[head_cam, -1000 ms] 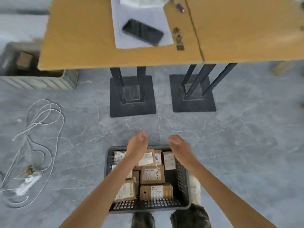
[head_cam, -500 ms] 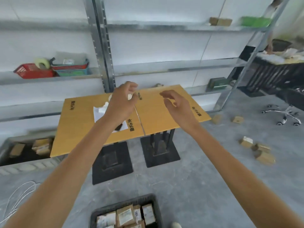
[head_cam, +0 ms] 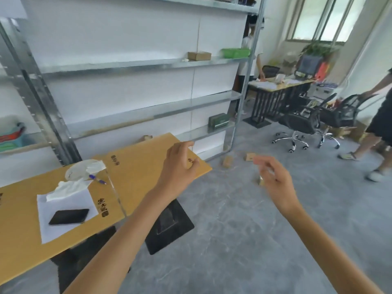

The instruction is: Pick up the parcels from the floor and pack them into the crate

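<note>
hanging loose, left hand and right hand; table stamps illegible.

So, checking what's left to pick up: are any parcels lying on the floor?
Yes, parcels lie on the floor just past the foot of the shelf.

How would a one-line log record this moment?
left hand: empty | right hand: empty | small brown cardboard parcels: on grey floor | crate: out of view
</note>
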Demonstrator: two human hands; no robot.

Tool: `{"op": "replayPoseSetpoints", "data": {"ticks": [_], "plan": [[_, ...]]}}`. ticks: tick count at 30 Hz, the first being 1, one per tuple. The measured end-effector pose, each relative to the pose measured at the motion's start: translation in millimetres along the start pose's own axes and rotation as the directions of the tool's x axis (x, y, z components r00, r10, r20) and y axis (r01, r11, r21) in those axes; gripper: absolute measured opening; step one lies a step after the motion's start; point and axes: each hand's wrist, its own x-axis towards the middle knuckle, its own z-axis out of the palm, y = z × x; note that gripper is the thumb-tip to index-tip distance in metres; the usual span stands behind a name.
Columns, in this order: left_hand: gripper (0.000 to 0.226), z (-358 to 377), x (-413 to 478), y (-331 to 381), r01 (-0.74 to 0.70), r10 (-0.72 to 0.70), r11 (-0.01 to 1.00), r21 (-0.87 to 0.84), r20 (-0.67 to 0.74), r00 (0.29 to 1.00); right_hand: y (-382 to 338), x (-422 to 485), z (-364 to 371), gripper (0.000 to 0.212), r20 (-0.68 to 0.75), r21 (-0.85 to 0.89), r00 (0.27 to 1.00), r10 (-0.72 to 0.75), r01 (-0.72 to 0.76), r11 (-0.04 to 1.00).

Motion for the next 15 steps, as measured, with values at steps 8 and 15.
{"op": "replayPoseSetpoints", "data": {"ticks": [8, 15], "plan": [[0.059, 199.7, 98.7, 71.2, 0.085, -0.091, 0.996, 0.033, 0.304, 0.948, 116.2, 83.2, -134.1, 0.021, -0.131, 0.009, 0.983, 0.129, -0.129, 0.992], [0.055, 326.0, 162.5, 135.9, 0.043, -0.007, 0.996, -0.072, 0.451, 0.892, 194.1, 129.3, -241.9, 0.026, -0.247, 0.044, 0.932, 0.263, -0.261, 0.964]]}}
